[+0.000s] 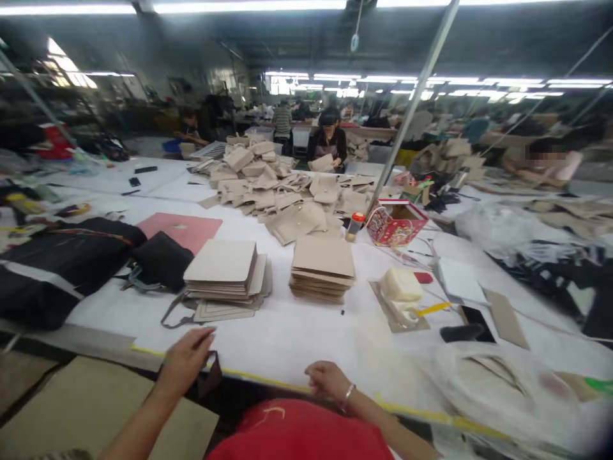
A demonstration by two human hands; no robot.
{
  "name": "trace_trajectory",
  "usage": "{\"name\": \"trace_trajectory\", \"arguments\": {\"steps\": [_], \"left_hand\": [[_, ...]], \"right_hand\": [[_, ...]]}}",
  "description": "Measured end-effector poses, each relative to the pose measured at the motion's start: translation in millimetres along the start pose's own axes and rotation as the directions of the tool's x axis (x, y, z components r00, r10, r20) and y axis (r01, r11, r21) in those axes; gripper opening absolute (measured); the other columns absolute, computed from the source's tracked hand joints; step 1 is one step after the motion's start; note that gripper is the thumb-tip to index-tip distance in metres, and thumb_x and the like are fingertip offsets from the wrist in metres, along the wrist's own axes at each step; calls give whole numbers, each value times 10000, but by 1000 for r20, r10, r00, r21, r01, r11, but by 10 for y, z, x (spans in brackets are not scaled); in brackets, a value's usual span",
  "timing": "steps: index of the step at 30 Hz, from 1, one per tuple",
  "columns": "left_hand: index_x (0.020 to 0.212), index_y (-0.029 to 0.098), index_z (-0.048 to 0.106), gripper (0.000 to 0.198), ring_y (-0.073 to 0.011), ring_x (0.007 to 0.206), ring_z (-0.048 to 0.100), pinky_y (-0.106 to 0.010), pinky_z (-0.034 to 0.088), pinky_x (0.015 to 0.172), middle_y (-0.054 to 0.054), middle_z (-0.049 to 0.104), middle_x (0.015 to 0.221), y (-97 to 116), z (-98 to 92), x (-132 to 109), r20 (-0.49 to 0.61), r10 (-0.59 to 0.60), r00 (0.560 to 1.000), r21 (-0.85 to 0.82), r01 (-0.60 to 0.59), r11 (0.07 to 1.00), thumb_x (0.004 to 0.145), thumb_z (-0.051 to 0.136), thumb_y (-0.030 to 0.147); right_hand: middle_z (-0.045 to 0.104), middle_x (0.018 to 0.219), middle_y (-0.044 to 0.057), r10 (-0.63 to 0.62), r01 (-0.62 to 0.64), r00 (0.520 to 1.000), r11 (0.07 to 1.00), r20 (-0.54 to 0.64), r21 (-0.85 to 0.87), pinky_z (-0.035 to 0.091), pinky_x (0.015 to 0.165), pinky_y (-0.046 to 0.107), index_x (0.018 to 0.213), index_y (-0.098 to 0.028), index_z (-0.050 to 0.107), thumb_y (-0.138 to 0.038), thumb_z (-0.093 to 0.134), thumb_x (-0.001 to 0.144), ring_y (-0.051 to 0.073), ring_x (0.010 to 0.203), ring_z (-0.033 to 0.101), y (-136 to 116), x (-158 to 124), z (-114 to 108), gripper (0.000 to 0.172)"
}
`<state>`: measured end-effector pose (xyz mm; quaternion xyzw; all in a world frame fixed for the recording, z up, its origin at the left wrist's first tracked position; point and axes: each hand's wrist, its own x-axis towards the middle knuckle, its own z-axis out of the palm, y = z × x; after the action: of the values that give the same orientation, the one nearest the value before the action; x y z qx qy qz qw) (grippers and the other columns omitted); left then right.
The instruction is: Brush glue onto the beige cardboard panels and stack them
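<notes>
My left hand [184, 363] is at the table's front edge, fingers bent and drawn together. A dark brown strip-like piece [209, 377] hangs at its lower fingers, over the edge; its kind is unclear. My right hand [328, 378], with a bracelet at the wrist, is curled closed at the same edge; whatever its fingers may hold is hidden. Beyond my left hand lies a stack of beige panels [221, 263], with a looped strap [173, 312] sticking out at its lower left. A second stack of beige panels [323, 255] stands beyond my right hand.
Behind the stacks is a large heap of beige pieces [258, 172]. Black bags [163, 262] lie left, by a pink sheet [182, 230]. At right are a red box [396, 222], a cream block [401, 284] and a plastic bag [498, 383]. A co-worker [329, 144] sits opposite.
</notes>
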<state>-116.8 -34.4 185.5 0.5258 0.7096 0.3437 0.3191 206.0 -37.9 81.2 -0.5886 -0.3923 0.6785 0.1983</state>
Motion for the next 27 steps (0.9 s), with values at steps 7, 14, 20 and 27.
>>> {"name": "trace_trajectory", "arguments": {"steps": [7,14,20,27], "left_hand": [[993,206,608,296,-164,716,554,-311,470,739,-30,571,781,603,1832,-157,338,347,875,188,-424,886,818,414,343],[1000,213,598,281,-154,813,582,-290,519,667,-76,519,1089,394,2662,-313,579,325,748,67,-440,895,764,463,285],[971,207,602,325,-185,815,610,-314,540,660,-71,549,1035,162,2633,-153,611,237,756,129,-390,912,747,488,413],[905,216,622,383,-216,772,634,-341,545,683,-74,593,984,-61,2563,199,636,226,738,117,-382,917,677,529,509]], "right_hand": [[598,647,5,-160,25,930,926,-332,-376,431,582,230,740,-165,602,-276,456,793,99,554,534,648,-499,-1303,191],[561,1084,102,-432,-82,792,625,-432,-777,372,908,312,1063,-166,583,-237,440,833,191,1008,494,996,-579,-1934,280],[501,1221,126,-378,-124,838,570,-393,-812,335,956,364,1098,-153,571,-233,539,776,242,1138,411,976,-364,-1903,333],[559,1143,74,-421,-183,555,779,-717,-599,312,986,275,1095,-166,581,-279,424,855,167,1109,457,643,-774,-2516,309]]}}
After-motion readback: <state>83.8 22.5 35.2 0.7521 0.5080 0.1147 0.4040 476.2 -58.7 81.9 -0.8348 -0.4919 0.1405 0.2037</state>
